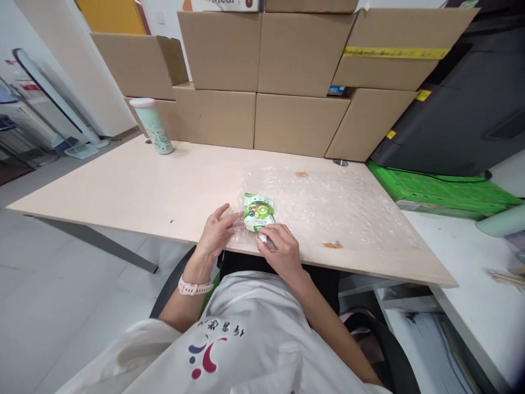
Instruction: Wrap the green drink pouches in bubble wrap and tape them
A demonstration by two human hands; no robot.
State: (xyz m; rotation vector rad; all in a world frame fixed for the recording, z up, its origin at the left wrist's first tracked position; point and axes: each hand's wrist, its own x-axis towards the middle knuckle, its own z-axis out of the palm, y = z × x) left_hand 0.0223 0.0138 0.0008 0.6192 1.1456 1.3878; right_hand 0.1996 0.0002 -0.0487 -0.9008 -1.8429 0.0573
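Observation:
A small green and white pouch with a kiwi picture (258, 210) lies near the front edge of the pale wooden table (135, 191), on the corner of a clear bubble wrap sheet (328, 202). My right hand (281, 249) pinches the pouch's white cap at its near end. My left hand (215, 232), a pink watch on its wrist, rests beside the pouch with fingers curled onto the bubble wrap edge.
Stacked cardboard boxes (262, 82) line the table's back edge. A mint green tumbler with a pink lid (156, 126) stands at the back left. A green crate (438, 189) and a dark bin (463, 109) sit to the right, beside a white desk (479, 295).

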